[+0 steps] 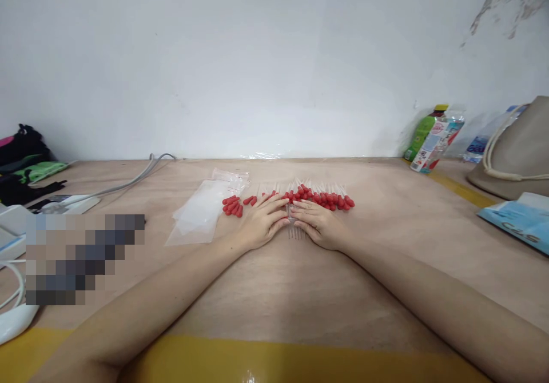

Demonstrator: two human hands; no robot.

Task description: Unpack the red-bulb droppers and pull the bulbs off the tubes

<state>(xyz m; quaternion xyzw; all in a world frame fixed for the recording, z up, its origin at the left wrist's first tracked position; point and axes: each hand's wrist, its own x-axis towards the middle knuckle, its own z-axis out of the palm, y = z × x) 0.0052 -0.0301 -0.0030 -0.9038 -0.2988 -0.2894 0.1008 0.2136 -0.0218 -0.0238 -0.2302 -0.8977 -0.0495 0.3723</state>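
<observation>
Both my hands rest side by side on the wooden table (274, 291). My left hand (263, 220) and my right hand (317, 221) lie palm down with fingers stretched toward each other, pressing together a small bunch of clear glass droppers (295, 231) between them. Just beyond my fingers lies a row of droppers with red rubber bulbs (328, 199). Several loose red bulbs (233, 205) sit to the left of that row. A stack of clear plastic bags (201, 211) lies left of my left hand.
Drink bottles (433, 140) lean against the white wall at the right, beside a beige hat (518, 148) and a blue packet (521, 220). White devices and a grey cable (124, 186) lie at the left, with dark cloth (21, 154) behind. Yellow tape (274, 363) edges the table front.
</observation>
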